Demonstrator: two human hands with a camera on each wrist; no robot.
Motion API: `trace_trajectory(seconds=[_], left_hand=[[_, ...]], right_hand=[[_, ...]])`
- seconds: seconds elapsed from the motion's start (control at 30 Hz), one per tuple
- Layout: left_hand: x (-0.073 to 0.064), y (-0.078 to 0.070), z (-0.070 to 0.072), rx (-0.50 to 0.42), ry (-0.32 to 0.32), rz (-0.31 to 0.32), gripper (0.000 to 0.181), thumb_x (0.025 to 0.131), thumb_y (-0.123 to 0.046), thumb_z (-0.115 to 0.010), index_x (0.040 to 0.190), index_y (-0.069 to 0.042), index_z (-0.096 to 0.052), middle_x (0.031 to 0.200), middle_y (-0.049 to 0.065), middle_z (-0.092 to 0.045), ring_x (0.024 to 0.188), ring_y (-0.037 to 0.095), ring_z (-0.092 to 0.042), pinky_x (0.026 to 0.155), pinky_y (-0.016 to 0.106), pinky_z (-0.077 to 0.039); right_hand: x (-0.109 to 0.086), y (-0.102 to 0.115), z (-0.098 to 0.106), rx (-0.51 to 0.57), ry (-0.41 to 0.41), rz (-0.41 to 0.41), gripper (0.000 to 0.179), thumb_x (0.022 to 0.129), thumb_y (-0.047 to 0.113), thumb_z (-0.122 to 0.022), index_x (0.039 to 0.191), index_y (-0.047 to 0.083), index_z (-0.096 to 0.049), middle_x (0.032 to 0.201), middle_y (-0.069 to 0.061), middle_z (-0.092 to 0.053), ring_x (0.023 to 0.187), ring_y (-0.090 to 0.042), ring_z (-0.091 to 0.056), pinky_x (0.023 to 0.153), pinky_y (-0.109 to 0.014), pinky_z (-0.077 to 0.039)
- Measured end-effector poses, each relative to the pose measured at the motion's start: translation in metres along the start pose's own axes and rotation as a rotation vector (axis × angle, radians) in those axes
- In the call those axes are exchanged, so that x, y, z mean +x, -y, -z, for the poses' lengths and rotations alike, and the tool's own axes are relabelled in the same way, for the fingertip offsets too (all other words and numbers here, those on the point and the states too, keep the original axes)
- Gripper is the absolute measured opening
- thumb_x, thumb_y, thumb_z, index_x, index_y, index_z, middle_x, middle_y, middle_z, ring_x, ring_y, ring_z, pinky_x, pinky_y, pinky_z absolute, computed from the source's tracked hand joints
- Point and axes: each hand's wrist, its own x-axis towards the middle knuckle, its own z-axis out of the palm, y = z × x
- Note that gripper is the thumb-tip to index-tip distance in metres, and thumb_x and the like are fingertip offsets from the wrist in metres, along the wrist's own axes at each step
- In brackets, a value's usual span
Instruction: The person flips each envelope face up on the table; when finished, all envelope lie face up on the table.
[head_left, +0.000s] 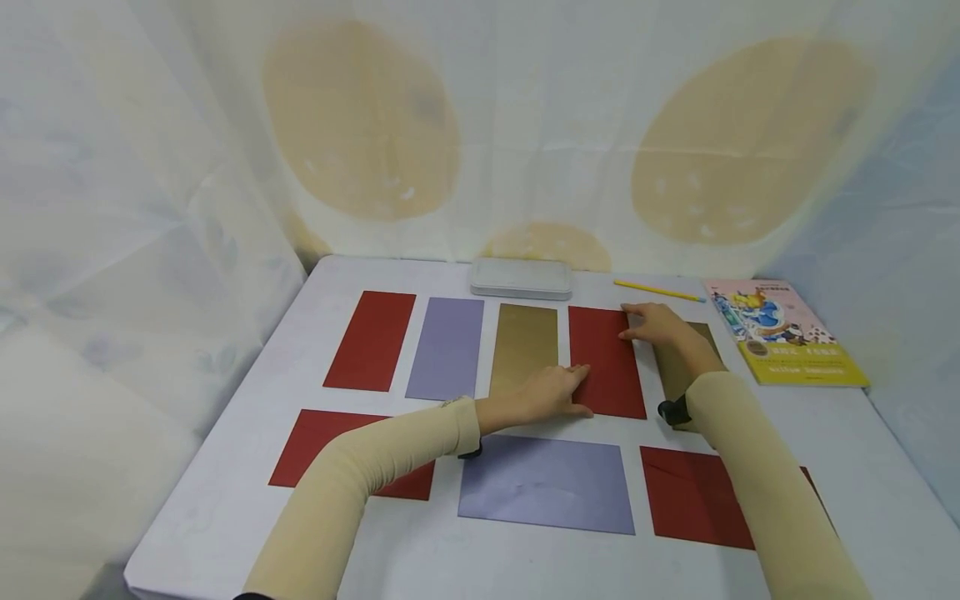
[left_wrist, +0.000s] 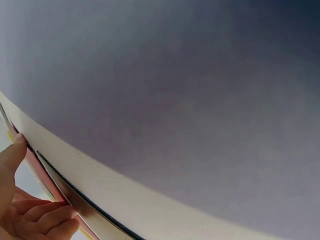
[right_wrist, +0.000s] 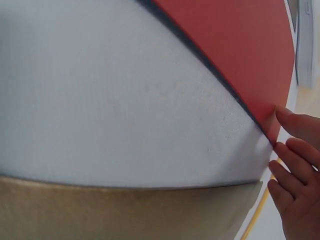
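Observation:
A red card (head_left: 609, 371) lies flat in the back row of coloured cards, and both hands touch it. The left hand (head_left: 542, 395) is at its near left corner, fingers extended, thumb spread toward the near edge; in the left wrist view the thumb and fingers (left_wrist: 47, 220) meet the card edge low on the left. At the far right corner, the right hand (head_left: 658, 325) reaches in with thumb and fingertips. The right wrist view shows the thumb on the red card (right_wrist: 240, 55) and fingertips beside its corner. The right forearm partly covers a gold card (head_left: 673, 367).
Left of these lie a gold (head_left: 525, 342), a lilac (head_left: 446, 346) and a red card (head_left: 371, 342). Nearer are a red card (head_left: 300, 450), a lilac card (head_left: 547, 487) and another red card (head_left: 690, 496). Behind stand a grey case (head_left: 521, 279), pencil (head_left: 660, 291) and book (head_left: 787, 333).

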Motion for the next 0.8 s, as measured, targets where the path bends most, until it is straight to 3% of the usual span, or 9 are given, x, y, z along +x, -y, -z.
trace_trajectory(seconds=[0.37, 0.57, 0.8], left_hand=[[0.002, -0.003, 0.003, 0.009, 0.079, -0.019, 0.075, 0.088, -0.046, -0.067, 0.141, 0.003, -0.044, 0.132, 0.014, -0.058, 0.113, 0.018, -0.061, 0.088, 0.021, -0.049], [0.001, -0.002, 0.004, 0.005, 0.081, -0.019, 0.076, 0.088, -0.045, -0.068, 0.141, 0.003, -0.043, 0.133, 0.014, -0.056, 0.112, 0.019, -0.061, 0.088, 0.023, -0.049], [-0.001, -0.002, 0.007, -0.036, 0.081, -0.007, 0.079, 0.085, -0.046, -0.071, 0.142, 0.001, -0.044, 0.137, 0.015, -0.053, 0.117, 0.021, -0.059, 0.093, 0.022, -0.046]], right_hand=[[-0.003, -0.007, 0.002, 0.101, -0.020, -0.048, 0.067, 0.094, 0.028, -0.063, 0.144, -0.007, -0.036, 0.139, -0.031, -0.043, 0.128, -0.048, -0.039, 0.100, -0.059, -0.036], [-0.011, -0.008, 0.009, 0.270, -0.023, -0.085, 0.064, 0.097, 0.028, -0.059, 0.147, -0.004, -0.033, 0.142, -0.029, -0.041, 0.131, -0.045, -0.038, 0.104, -0.058, -0.032], [-0.017, -0.011, 0.018, 0.424, -0.104, -0.062, 0.067, 0.096, 0.033, -0.061, 0.147, 0.000, -0.035, 0.140, -0.025, -0.046, 0.129, -0.041, -0.042, 0.104, -0.056, -0.033]])
